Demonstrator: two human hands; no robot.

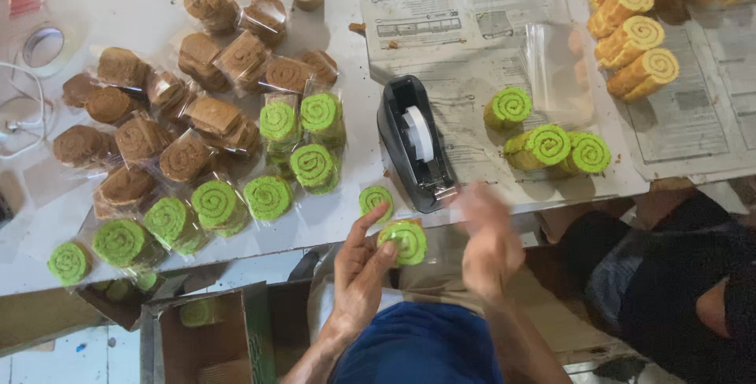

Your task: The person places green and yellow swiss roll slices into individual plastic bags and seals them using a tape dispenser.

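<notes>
the person's left hand [358, 270] is pinching a green spiral-patterned cake slice in clear plastic wrap [403, 242] between thumb and fingers, holding it just off the near edge of the white table [346, 218], in front of the person's body. the right hand [488, 234] is hovering beside it, blurred; whether it is gripping anything cannot be told, though it appears loosely open and is lying close to the black tape dispenser with a white roll [417, 144].

judging by how things are lying, a good share of the wrapping looks done: a spread of wrapped green spiral slices [272, 155] and wrapped brown spiral slices [173, 100] is covering the left half of the table. still unwrapped are three bare green spiral slices [551, 148] resting on printed newspaper sheets [472, 77], and a row of yellow spiral slices [638, 37] at the far right. one more green slice [376, 197] is sitting alone at the table edge, just beside the dispenser.

a stack of clear plastic bags [559, 69] is lying between the green and yellow slices. an open cardboard box [209, 337] is standing below the table on the left. another person in dark clothing [677, 289] is sitting close on the right, crowding that side.
</notes>
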